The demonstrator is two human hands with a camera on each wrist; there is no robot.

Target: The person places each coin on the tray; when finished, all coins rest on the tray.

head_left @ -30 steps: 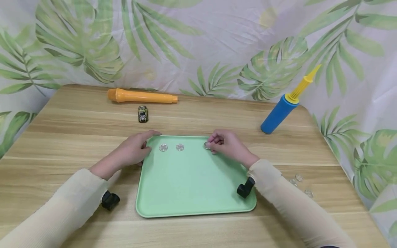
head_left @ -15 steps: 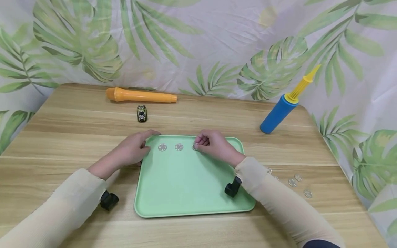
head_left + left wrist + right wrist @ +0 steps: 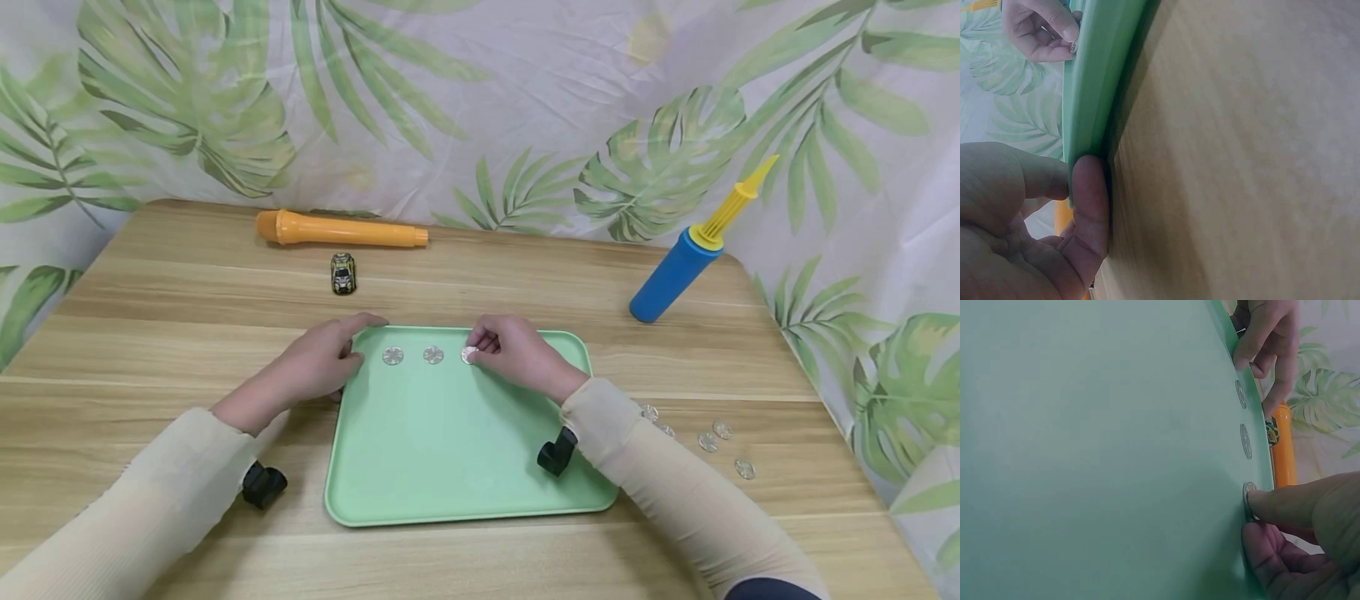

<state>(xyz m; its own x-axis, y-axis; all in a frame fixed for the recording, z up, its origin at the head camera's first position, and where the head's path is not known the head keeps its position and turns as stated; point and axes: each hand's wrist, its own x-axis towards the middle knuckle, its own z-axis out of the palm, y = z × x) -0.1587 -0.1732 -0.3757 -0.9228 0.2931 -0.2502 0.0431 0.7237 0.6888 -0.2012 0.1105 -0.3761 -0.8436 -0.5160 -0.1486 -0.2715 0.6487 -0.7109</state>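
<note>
by leafy backdrop (image 3: pixel 525 92), table (image 3: pixel 517 283) with tray (image 3: pixel 450 442)

Left hand (image 3: pixel 318 362) grips, index finger stretched beyond its thumb; right hand (image 3: pixel 519 350) pinches, fingers curled beyond its thumb

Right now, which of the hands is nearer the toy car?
Left. The left hand grips the tray just nearside of the toy car; the right hand, pinching a coin, is farther right.

The right hand (image 3: pixel 517 352) partly covers the coin (image 3: pixel 466 356) it pinches, whose markings we find too small to read. In the left wrist view, the top edge crops the tray (image 3: pixel 1100 75), while the left hand (image 3: pixel 1029 228) hides most of an orange thing (image 3: pixel 1062 214), perhaps the microphone (image 3: pixel 345 229).
</note>
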